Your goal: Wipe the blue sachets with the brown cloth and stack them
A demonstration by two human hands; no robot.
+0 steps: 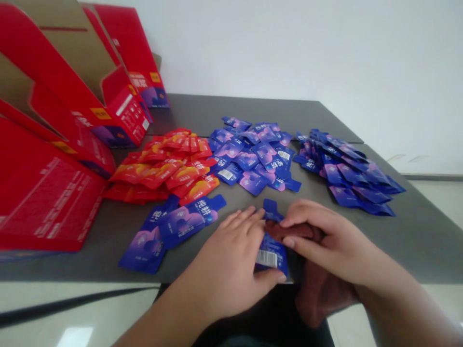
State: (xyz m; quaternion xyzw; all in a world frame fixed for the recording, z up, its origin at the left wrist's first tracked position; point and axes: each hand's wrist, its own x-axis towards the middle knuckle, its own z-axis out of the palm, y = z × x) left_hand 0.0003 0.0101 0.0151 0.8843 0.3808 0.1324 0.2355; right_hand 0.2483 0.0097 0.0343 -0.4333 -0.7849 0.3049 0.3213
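Note:
My left hand [238,255] lies with fingers stretched out over a blue pouch [273,248] at the table's front edge, its thumb along the lower end. The pouch shows a barcode and a narrow spout-like tip. Pinched in my right hand [325,236] is a brown cloth [320,294], one fold of it touching the pouch and the rest hanging past the table edge. Left of my hands, two blue-purple pouches [181,224] overlap flat on the table.
A heap of blue pouches [253,156] lies mid-table, with red-orange pouches [166,166] to its left. Stacked blue pouches [350,173] are at the right. Red cardboard boxes [43,193] stand along the left side of the grey table [415,241]. A white wall [253,48] rises behind.

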